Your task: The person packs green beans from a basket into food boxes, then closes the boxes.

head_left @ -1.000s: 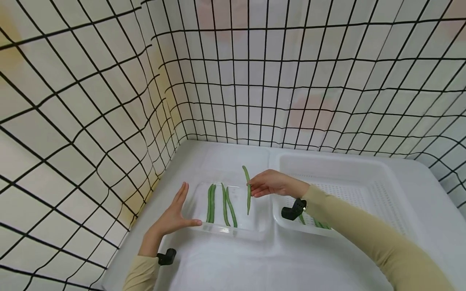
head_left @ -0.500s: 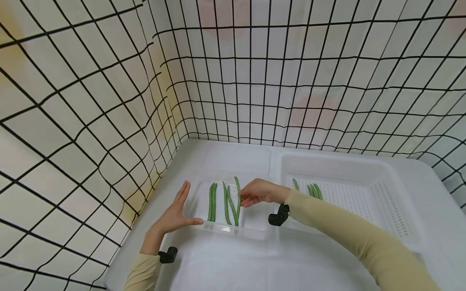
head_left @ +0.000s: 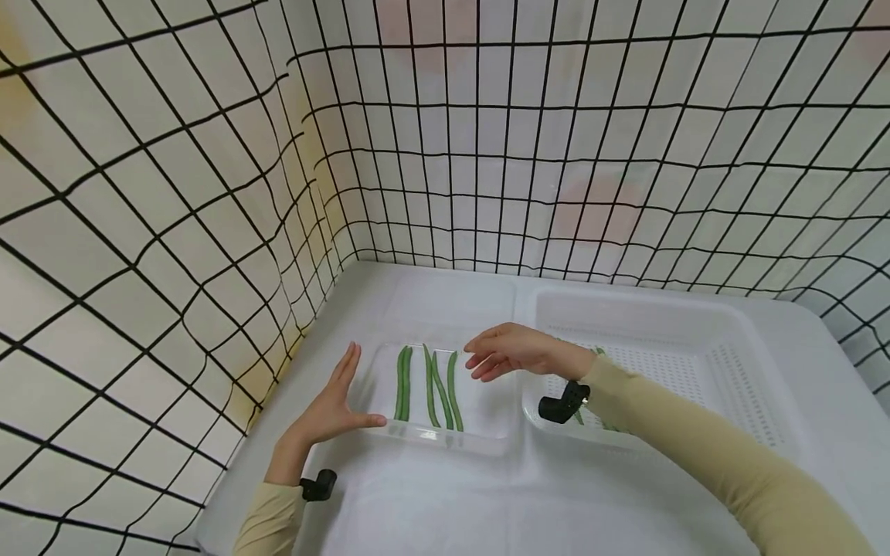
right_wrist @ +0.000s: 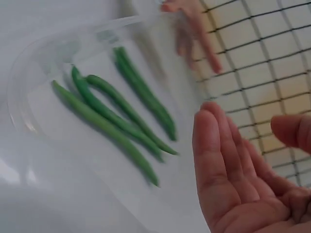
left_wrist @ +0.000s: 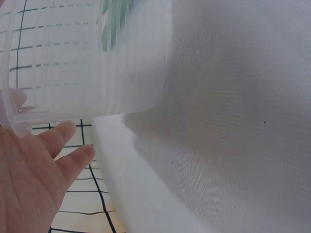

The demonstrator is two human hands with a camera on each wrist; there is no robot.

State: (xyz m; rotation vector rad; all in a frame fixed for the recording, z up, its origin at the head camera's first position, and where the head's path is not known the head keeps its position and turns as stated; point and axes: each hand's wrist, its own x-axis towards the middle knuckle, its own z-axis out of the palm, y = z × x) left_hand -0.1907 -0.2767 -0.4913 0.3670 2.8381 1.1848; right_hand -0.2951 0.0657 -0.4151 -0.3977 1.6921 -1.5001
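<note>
Several green beans (head_left: 429, 390) lie lengthwise in a clear plastic container (head_left: 445, 437), two close together at the left and a looser group to the right. My left hand (head_left: 334, 415) rests at the container's front left corner, fingers straight and spread along the left side, thumb at the front rim. In the left wrist view the container's clear wall (left_wrist: 131, 92) stands beside the fingers. My right hand (head_left: 511, 351) is above the container's right side, holding nothing. The right wrist view shows its fingers (right_wrist: 209, 145) extended and its thumb apart from them.
A white perforated basket (head_left: 737, 340) stands at the right, with a few green beans (head_left: 579, 417) in it, partly hidden by my right forearm. Black wire mesh (head_left: 514, 154) rises behind and at the left of the white table surface (head_left: 445, 502).
My right hand lowered a green bean into the container beside the others, let it go, and drew back to the right. My left hand has stayed at the container.
</note>
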